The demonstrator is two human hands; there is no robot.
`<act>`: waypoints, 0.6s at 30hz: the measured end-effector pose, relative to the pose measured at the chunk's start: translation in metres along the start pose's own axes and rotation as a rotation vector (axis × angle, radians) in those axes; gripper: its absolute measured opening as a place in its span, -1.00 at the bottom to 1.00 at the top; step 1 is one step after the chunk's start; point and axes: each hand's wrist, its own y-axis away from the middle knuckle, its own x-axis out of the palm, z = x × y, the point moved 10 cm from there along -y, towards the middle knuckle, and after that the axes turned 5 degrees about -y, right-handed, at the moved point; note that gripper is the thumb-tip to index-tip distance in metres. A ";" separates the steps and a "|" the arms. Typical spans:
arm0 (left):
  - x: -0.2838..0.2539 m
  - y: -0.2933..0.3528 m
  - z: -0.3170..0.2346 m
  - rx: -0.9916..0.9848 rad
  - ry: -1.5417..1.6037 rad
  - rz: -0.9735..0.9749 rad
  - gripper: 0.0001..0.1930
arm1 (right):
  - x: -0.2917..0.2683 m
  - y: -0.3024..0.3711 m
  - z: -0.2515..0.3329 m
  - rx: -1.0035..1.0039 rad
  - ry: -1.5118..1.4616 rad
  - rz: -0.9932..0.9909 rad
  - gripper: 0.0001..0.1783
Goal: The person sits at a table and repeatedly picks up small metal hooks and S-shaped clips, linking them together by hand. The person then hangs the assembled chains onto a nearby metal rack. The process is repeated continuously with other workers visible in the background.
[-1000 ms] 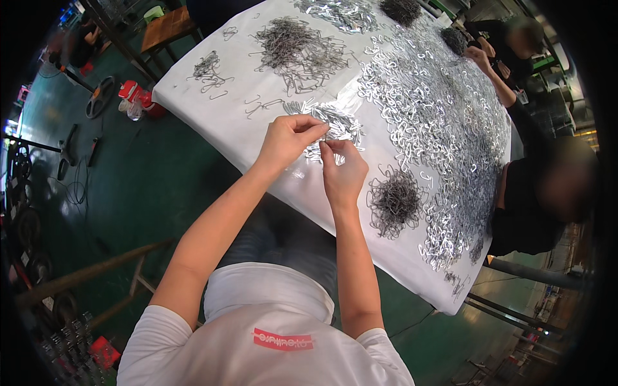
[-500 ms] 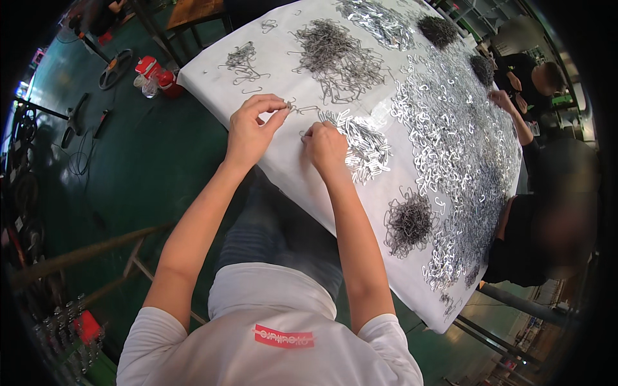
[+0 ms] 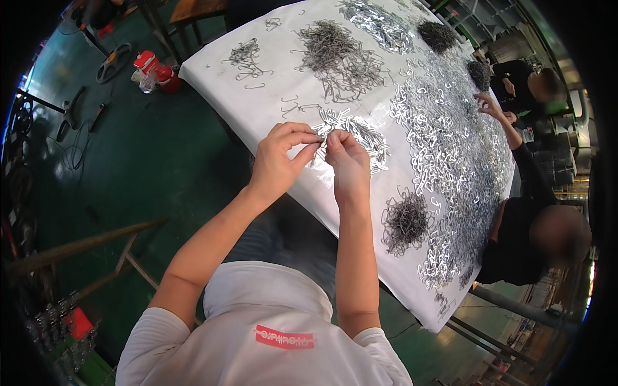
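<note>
A red container (image 3: 168,80) is standing on the green floor (image 3: 129,154), just beside the white table (image 3: 206,72), where a small heap of wire hooks (image 3: 244,54) is lying near the corner. The person's left hand (image 3: 278,159) is pinching a small metal piece (image 3: 322,139) between thumb and fingers (it is mostly hidden, so its shape is hard to make out). That piece is sitting where both hands' fingertips are meeting, in front of a pile of silver clips (image 3: 360,125). Behind, a larger heap of dark hooks (image 3: 331,48) is lying. The right hand (image 3: 348,161) is holding thumb and forefinger together beside the piece; whether it is gripping anything, I cannot tell. Farther right, a dark tangle of wire (image 3: 407,222) is resting, a broad layer of shiny hooks (image 3: 454,148) is covering the table, and a co-worker's hand (image 3: 490,105) is reaching over its edge.
</note>
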 end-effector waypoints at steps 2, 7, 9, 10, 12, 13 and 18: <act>0.006 0.002 -0.008 0.034 0.007 0.005 -0.88 | -0.010 0.004 0.003 -0.032 -0.025 -0.056 -0.84; 0.022 0.005 -0.009 0.107 0.093 -0.019 -0.88 | -0.020 0.015 0.028 -0.254 -0.008 -0.059 -0.89; 0.029 0.000 0.009 0.071 0.010 0.011 -0.89 | -0.028 0.018 0.037 -0.296 -0.016 -0.081 -0.90; 0.032 -0.004 0.021 0.055 -0.031 0.022 -0.89 | -0.032 0.019 0.040 -0.307 -0.028 -0.099 -0.91; 0.053 -0.004 0.033 0.145 -0.161 0.183 -0.90 | -0.040 0.020 0.047 -0.331 -0.027 -0.114 -0.91; 0.068 -0.001 0.043 0.164 -0.238 0.281 -0.91 | -0.044 0.020 0.049 -0.330 -0.011 -0.130 -0.91; 0.095 0.006 0.047 0.472 -0.477 0.303 -0.90 | -0.053 0.023 0.052 -0.330 0.003 -0.152 -0.90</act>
